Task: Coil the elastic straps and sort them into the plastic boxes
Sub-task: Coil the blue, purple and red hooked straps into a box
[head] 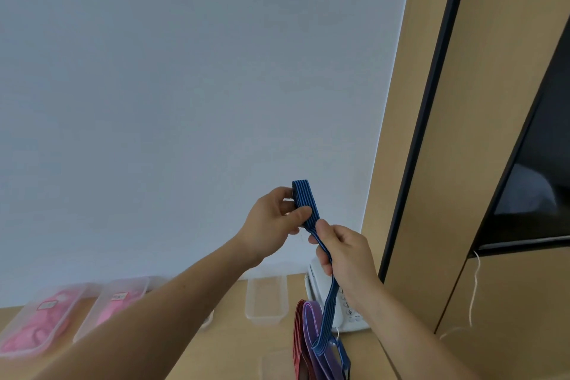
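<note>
While pinched by both hands, blue strap (303,203) hangs below.

Soft even daylight, wide-angle edge distortion, slight blur.

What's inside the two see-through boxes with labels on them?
Something pink, likely coiled straps, shows through both labelled boxes. The left arm covers part of the second box, so the rest is hidden.
</note>
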Demonstrator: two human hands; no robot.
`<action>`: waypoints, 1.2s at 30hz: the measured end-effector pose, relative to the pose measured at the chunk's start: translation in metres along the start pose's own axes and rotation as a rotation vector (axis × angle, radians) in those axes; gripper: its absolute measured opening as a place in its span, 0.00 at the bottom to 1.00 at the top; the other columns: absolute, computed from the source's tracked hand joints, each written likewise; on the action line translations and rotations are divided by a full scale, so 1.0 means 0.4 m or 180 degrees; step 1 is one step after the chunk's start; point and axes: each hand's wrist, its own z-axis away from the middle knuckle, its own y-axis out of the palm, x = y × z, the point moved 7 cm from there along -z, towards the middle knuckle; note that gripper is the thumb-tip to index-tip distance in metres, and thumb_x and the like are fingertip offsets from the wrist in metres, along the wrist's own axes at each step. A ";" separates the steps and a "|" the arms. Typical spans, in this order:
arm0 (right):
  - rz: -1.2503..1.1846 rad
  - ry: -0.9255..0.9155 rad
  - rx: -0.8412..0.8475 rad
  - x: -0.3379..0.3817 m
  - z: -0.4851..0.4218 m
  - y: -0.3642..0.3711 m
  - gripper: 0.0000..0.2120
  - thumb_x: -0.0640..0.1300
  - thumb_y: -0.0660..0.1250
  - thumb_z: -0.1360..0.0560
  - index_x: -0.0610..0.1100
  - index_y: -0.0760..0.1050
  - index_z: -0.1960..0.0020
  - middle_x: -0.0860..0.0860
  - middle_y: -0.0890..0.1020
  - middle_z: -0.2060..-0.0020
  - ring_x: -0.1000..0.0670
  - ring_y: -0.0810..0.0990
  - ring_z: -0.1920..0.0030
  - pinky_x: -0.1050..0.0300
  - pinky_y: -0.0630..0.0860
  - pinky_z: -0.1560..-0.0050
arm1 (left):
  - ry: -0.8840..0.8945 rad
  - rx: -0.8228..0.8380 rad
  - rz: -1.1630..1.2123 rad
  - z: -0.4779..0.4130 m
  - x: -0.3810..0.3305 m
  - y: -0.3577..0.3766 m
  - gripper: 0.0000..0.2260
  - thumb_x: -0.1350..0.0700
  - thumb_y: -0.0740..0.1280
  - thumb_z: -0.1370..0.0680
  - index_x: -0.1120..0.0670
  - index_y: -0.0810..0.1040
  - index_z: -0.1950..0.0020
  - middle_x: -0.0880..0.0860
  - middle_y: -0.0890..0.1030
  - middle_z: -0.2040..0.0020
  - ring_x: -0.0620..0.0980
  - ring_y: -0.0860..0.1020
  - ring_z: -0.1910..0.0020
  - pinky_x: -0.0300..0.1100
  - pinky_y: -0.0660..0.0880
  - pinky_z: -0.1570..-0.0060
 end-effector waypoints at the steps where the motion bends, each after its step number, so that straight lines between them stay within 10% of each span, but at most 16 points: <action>1: -0.0056 0.0008 0.0013 0.000 -0.001 0.000 0.20 0.53 0.62 0.19 0.40 0.80 0.60 0.50 0.74 0.77 0.52 0.67 0.77 0.62 0.66 0.75 | 0.0108 -0.0018 -0.0156 0.000 -0.006 0.001 0.13 0.57 0.69 0.21 0.55 0.74 0.37 0.51 0.86 0.50 0.46 0.83 0.57 0.42 0.79 0.55; 10: -0.0369 0.0142 0.0064 0.009 -0.005 -0.003 0.25 0.59 0.60 0.20 0.40 0.81 0.60 0.48 0.74 0.75 0.52 0.67 0.77 0.63 0.65 0.76 | 0.0428 0.0044 -0.0752 -0.001 -0.012 0.010 0.16 0.57 0.67 0.20 0.53 0.72 0.33 0.46 0.82 0.44 0.42 0.83 0.56 0.35 0.79 0.56; 19: -0.0329 0.0347 -0.0028 0.009 -0.001 -0.002 0.30 0.66 0.60 0.23 0.39 0.81 0.61 0.47 0.76 0.74 0.51 0.69 0.76 0.62 0.67 0.76 | 0.2626 -0.0376 -0.2872 0.071 -0.075 0.048 0.13 0.64 0.70 0.24 0.60 0.80 0.40 0.51 0.85 0.53 0.51 0.81 0.64 0.41 0.77 0.68; 25: -0.0517 0.0292 0.0170 0.007 0.002 0.009 0.31 0.69 0.65 0.31 0.38 0.82 0.59 0.48 0.75 0.73 0.52 0.68 0.76 0.63 0.66 0.75 | 0.3575 -0.0529 -0.3282 0.087 -0.065 0.047 0.14 0.67 0.72 0.26 0.62 0.82 0.40 0.59 0.83 0.42 0.57 0.84 0.46 0.45 0.80 0.48; 30: -0.0456 0.0133 0.0155 0.007 0.001 0.003 0.23 0.59 0.66 0.25 0.37 0.81 0.54 0.50 0.77 0.72 0.53 0.69 0.75 0.61 0.66 0.72 | 0.1530 -0.0232 -0.1790 0.034 -0.018 0.009 0.25 0.65 0.66 0.23 0.53 0.71 0.26 0.51 0.75 0.29 0.43 0.77 0.38 0.25 0.72 0.45; 33: -0.0279 -0.0033 0.0191 0.016 0.003 0.004 0.19 0.53 0.64 0.21 0.37 0.79 0.56 0.50 0.77 0.71 0.53 0.70 0.74 0.62 0.67 0.71 | -0.0462 0.0317 0.0348 0.014 0.045 0.021 0.19 0.56 0.61 0.19 0.56 0.72 0.28 0.55 0.81 0.37 0.51 0.79 0.38 0.43 0.77 0.43; 36: -0.0046 -0.0163 0.0265 0.025 0.011 0.016 0.17 0.52 0.64 0.20 0.40 0.77 0.59 0.50 0.78 0.70 0.53 0.70 0.73 0.62 0.69 0.71 | -0.0679 0.0713 0.0823 0.024 0.024 0.045 0.20 0.49 0.61 0.20 0.63 0.78 0.40 0.57 0.85 0.48 0.57 0.82 0.47 0.57 0.76 0.39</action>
